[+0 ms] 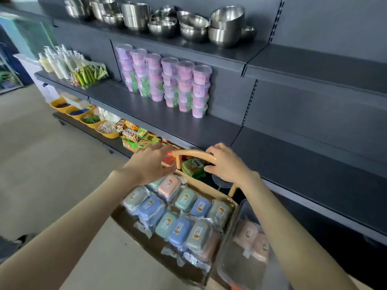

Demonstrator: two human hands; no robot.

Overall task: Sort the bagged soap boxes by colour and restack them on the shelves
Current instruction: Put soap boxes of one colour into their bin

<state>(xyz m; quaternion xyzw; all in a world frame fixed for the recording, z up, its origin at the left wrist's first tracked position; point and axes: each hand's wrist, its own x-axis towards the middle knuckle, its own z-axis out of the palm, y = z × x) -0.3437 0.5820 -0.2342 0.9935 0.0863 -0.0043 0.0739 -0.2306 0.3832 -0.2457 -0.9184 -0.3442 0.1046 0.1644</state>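
Pink soap boxes (254, 240) are kept in the clear bin (240, 266), mixed-colour boxes (178, 229) packed in the basket (211, 190) beside it, handle (194, 153) gripped by curled fingers of the right hand (227, 164), left hand (149, 164) held alongside, fingers straight, together.

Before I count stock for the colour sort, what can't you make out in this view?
Head view:
Labels on the soap boxes: too small and blurred to read.
Basket far left corner: covered by the left hand.
Lower layers in the basket: hidden under the top boxes.
Clear bin: cut off by the bottom edge, so its pink boxes can't be counted.
Shelf goods behind the handle: blocked by it and the right hand.
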